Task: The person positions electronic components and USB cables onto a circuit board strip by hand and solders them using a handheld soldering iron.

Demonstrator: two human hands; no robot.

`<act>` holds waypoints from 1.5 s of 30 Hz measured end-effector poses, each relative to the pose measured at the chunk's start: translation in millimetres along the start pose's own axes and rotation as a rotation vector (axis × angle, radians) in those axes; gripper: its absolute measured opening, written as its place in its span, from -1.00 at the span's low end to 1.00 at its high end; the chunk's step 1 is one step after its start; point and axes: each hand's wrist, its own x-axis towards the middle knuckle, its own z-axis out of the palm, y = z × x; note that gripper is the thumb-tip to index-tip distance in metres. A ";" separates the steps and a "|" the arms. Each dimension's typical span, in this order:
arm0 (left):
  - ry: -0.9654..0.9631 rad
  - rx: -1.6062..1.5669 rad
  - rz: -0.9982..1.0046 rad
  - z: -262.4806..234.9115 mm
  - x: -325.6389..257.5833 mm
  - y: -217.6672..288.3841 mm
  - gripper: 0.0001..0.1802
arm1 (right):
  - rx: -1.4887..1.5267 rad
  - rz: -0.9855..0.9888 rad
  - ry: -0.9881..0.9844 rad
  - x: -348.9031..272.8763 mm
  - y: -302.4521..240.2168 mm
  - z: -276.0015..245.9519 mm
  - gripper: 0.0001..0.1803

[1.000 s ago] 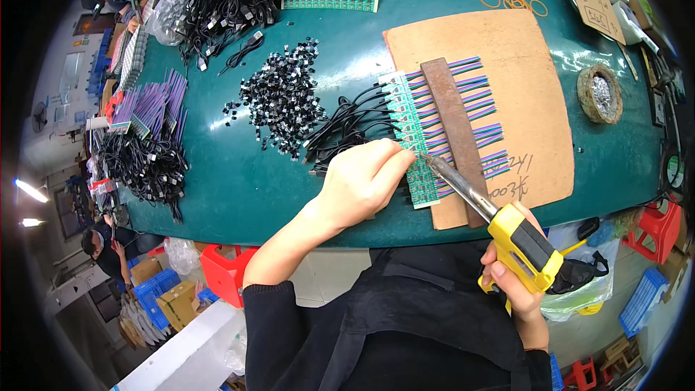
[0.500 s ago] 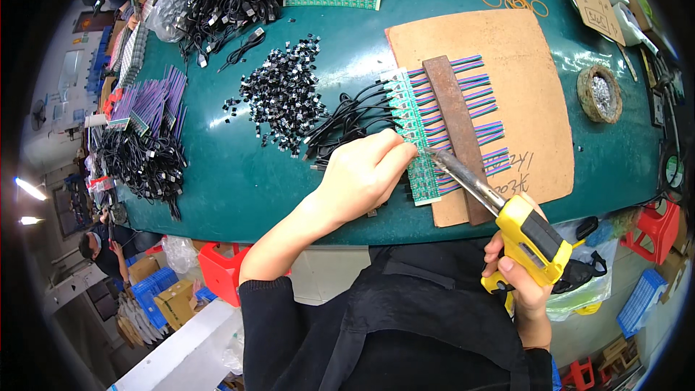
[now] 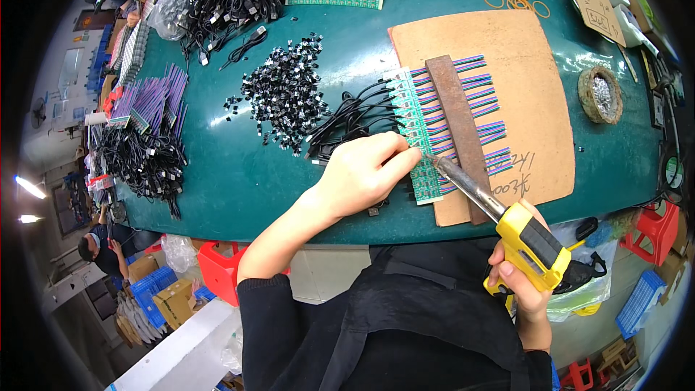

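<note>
Okay: black connector pile (image 3: 286,90) well left of green PCB strip (image 3: 410,117); black cables (image 3: 352,117) just left, reaching its edge. Left hand (image 3: 365,175) at strip's lower left, thumb and fingers together, pinched item hidden. Strip lies along cardboard's (image 3: 532,80) left side. Rusty bar (image 3: 457,134) right of strip. Right hand (image 3: 527,293), lower right of strip, grips yellow soldering gun (image 3: 532,242), tip at strip.

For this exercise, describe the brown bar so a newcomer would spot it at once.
On the green table, find the large tan cardboard sheet right of centre. Just right of the green circuit-board strip, the bar lies across the coloured wires. Unlike those thin wires, it is one wide, rust-brown slab.
</note>
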 end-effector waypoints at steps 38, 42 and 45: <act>-0.163 -0.019 0.131 -24.1 8.8 -4.8 -0.81 | 0.201 -0.319 0.121 13.6 -5.9 -8.3 -0.41; 0.174 0.070 -0.179 -53.1 8.0 -62.8 -0.86 | 0.269 -0.385 0.135 17.4 -4.0 -18.4 -0.28; 0.269 0.414 -0.582 -84.3 -2.6 -128.6 -0.82 | 0.270 -0.412 0.132 16.6 -2.1 -22.0 -0.31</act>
